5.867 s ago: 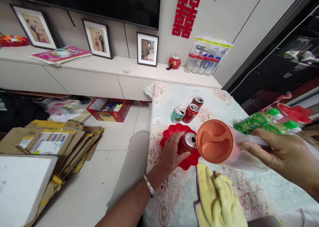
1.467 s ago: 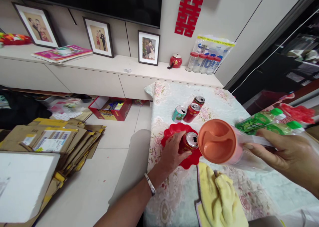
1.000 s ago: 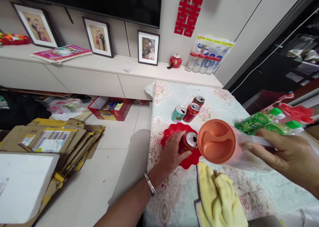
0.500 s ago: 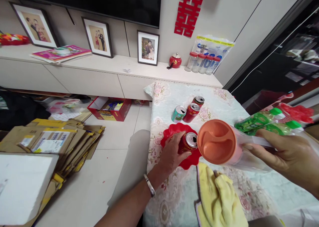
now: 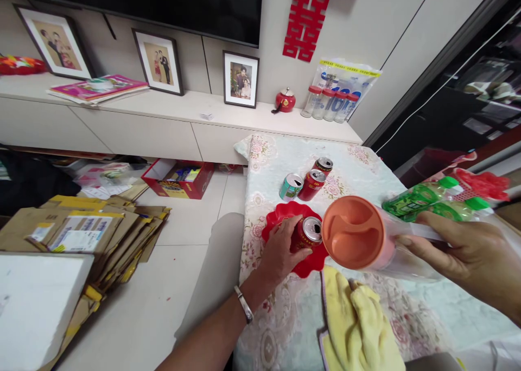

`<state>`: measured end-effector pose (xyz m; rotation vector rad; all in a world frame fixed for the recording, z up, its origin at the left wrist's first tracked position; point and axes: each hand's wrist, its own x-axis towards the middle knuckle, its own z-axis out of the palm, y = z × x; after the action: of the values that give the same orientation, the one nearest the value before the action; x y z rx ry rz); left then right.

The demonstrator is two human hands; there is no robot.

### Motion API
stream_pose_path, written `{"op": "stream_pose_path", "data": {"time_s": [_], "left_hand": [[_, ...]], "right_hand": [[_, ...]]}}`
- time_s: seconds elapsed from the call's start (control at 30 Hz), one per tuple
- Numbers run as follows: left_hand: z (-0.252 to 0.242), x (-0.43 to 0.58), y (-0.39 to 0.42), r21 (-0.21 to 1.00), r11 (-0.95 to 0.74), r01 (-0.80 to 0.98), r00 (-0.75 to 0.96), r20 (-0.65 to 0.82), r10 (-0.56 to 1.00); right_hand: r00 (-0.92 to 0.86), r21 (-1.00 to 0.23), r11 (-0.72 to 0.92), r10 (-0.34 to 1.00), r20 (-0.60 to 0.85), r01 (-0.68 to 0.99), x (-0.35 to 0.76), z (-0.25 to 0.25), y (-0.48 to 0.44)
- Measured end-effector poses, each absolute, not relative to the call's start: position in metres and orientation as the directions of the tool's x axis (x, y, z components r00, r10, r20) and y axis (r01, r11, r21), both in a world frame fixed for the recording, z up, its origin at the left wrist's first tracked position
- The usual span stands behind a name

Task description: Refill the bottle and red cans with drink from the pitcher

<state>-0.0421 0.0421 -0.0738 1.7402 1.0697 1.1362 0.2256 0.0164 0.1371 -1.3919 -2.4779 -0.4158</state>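
Note:
My left hand [image 5: 280, 246] is wrapped around a red drink can [image 5: 312, 230] with an opened top, held over a red scalloped plate [image 5: 280, 210]. In my right hand [image 5: 459, 251] is the handle of a clear plastic pitcher [image 5: 401, 246] with an orange lid [image 5: 353, 232]. The pitcher is tilted sideways, its lid end close beside the can's rim. Whether any liquid passes between them I cannot tell. Behind the plate stand a teal can [image 5: 291, 187], a red can [image 5: 312, 185] and a darker red can [image 5: 324, 165], all opened.
A yellow cloth [image 5: 360, 322] lies crumpled on the floral tablecloth [image 5: 280, 327]. Green-capped bottles [image 5: 427, 194] lie at the table's right side. Flattened cardboard [image 5: 134, 224] and a red box [image 5: 179, 181] are on the floor at left; a cabinet [image 5: 163, 113] runs along the wall.

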Motion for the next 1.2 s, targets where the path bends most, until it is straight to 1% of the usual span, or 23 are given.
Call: {"op": "stream_pose_path", "data": {"time_s": [0.17, 0.37, 0.63, 0.77, 0.87, 0.93, 1.03, 1.1, 1.2], "left_hand": [[-0.075, -0.042, 0.044, 0.907, -0.345, 0.24, 0.244, 0.287, 0.926], [-0.073, -0.042, 0.044, 0.907, -0.341, 0.245, 0.24, 0.284, 0.928], [-0.072, -0.042, 0.041, 0.915, -0.329, 0.234, 0.242, 0.273, 0.931], [-0.072, -0.043, 0.043, 0.916, -0.319, 0.242, 0.24, 0.263, 0.935], [-0.072, -0.043, 0.044, 0.915, -0.32, 0.247, 0.242, 0.262, 0.934], [-0.072, -0.043, 0.044, 0.909, -0.33, 0.255, 0.239, 0.271, 0.932], [-0.071, -0.042, 0.044, 0.907, -0.332, 0.261, 0.234, 0.274, 0.933], [-0.071, -0.042, 0.044, 0.911, -0.319, 0.261, 0.229, 0.263, 0.937], [-0.072, -0.042, 0.044, 0.916, -0.294, 0.275, 0.217, 0.238, 0.947]], "right_hand": [[-0.497, 0.109, 0.493, 0.792, 0.353, 0.863, 0.224, 0.138, 0.016], [-0.466, 0.085, 0.471, 0.804, 0.369, 0.878, 0.229, 0.132, 0.016], [-0.484, 0.085, 0.494, 0.78, 0.396, 0.865, 0.231, 0.13, 0.015], [-0.439, 0.056, 0.459, 0.799, 0.411, 0.887, 0.235, 0.126, 0.015], [-0.371, -0.038, 0.429, 0.819, 0.438, 0.903, 0.236, 0.122, 0.015], [-0.268, -0.177, 0.371, 0.864, 0.427, 0.912, 0.236, 0.119, 0.015], [-0.117, -0.388, 0.261, 0.926, 0.358, 0.884, 0.237, 0.114, 0.015], [-0.07, -0.468, 0.225, 0.943, 0.325, 0.855, 0.24, 0.109, 0.015], [0.004, -0.569, 0.19, 0.947, 0.321, 0.8, 0.246, 0.101, 0.015]]}}
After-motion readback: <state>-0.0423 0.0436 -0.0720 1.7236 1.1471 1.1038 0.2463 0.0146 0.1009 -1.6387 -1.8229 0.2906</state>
